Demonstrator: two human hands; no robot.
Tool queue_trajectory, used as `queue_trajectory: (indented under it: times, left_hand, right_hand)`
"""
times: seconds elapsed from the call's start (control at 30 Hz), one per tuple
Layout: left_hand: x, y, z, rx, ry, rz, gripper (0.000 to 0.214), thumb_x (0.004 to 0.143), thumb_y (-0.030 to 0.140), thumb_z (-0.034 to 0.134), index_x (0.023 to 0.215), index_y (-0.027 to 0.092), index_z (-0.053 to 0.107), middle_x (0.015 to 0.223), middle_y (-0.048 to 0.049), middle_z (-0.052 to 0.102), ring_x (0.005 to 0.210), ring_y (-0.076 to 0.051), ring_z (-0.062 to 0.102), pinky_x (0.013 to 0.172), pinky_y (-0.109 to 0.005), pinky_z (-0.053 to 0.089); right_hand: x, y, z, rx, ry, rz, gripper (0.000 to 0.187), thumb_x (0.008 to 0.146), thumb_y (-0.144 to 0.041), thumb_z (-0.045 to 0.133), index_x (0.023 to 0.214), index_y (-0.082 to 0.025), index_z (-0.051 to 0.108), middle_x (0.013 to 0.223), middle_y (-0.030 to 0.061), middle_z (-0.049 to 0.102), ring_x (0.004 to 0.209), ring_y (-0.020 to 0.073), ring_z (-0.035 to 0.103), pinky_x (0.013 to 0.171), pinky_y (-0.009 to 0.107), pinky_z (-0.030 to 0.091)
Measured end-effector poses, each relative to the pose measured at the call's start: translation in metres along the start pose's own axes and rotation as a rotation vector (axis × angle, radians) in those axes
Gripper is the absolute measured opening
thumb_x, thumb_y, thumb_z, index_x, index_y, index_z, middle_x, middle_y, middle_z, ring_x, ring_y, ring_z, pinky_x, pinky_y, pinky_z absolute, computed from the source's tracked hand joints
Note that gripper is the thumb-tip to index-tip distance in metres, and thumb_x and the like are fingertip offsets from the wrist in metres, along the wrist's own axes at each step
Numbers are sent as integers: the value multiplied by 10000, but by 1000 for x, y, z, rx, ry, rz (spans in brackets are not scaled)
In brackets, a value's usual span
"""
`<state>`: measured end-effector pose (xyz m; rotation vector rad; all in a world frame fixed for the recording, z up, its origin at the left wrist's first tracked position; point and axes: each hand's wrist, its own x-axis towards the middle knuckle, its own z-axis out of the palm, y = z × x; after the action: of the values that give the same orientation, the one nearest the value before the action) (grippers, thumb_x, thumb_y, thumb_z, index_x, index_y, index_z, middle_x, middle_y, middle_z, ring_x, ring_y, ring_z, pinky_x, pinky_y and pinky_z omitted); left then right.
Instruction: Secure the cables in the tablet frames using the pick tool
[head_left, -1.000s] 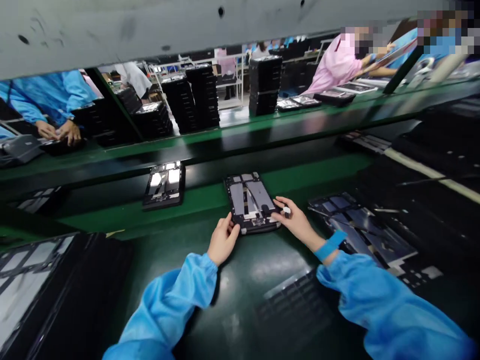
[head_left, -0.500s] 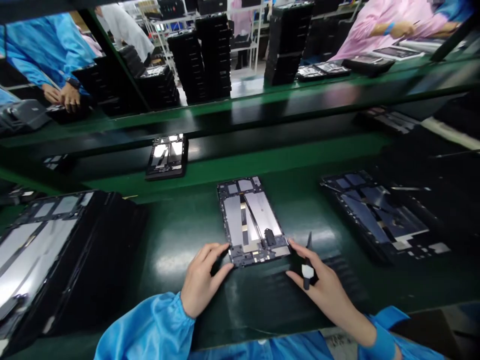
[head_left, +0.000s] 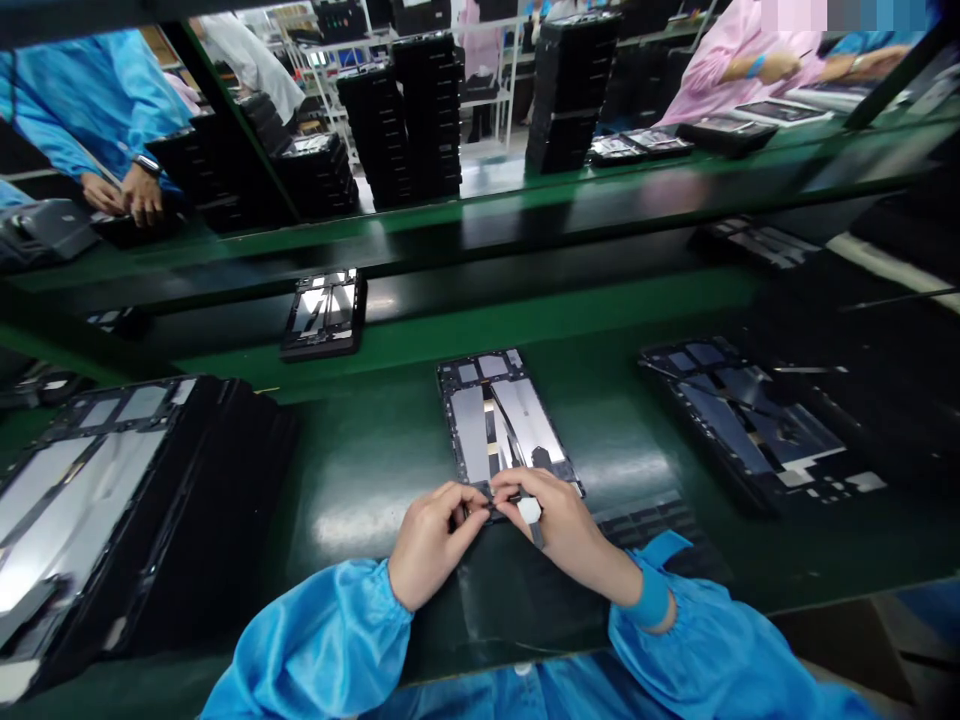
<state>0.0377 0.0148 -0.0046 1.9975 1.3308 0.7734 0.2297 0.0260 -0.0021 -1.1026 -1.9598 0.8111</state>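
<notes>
An open black tablet chassis with silver plates lies on the green bench mat, its long axis pointing away from me. My left hand pinches the chassis's near edge between fingers and thumb. My right hand is shut on a slim black pick with a white band, and its tip is hidden behind my fingers at that same edge. Both hands nearly touch, hiding the chassis's near end.
A stack of tablet frames stands to my left, and another chassis lies to my right. A frame sits on a green conveyor beyond. Past it are tall black stacks and co-workers in blue and pink.
Both hands have closed in on the chassis's near edge. The pick has moved left with my right hand, from beside the chassis to that edge. The chassis stays in place.
</notes>
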Motion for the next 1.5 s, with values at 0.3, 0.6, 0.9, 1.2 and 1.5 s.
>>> queue_trajectory:
  times: [0.3,0.6,0.9,1.2,1.5]
  left_hand:
    - [0,-2,-3,172,52,247,191,976,307,530,916,199,676,839,-25,680,771,-150,613,685,-264,497]
    - [-8,-2,0,216,11,173,166,977,284,527,915,206,660,855,-26,613,804,-158,583,698,-270,477]
    - [-27,-13,-7,465,72,388,290,971,154,520,1254,191,574,1036,-62,644,863,-170,563,733,-288,459]
    - [-25,-18,-6,443,85,410,249,971,155,518,1190,209,624,1023,-60,638,848,-165,569,721,-283,473]
    - [-21,-23,-11,467,23,455,284,994,154,461,1215,239,617,1079,-66,622,879,-175,564,725,-303,480]
  right_hand:
    - [3,0,-10,78,-142,10,248,920,-163,558,1151,-252,560,849,16,703,894,232,653,853,385,483]
    - [-4,8,-3,8,-176,-47,472,852,38,441,1208,-251,552,892,33,631,869,224,584,809,369,460]
    - [-5,12,-1,21,-169,-80,640,741,122,410,1250,-251,520,888,31,611,852,227,546,785,370,449]
    - [-6,14,1,36,-173,-54,616,781,105,434,1275,-256,509,910,36,628,869,231,556,799,382,461]
    - [-7,17,-4,85,-198,-5,631,785,87,448,1302,-269,513,942,39,636,922,228,575,831,371,482]
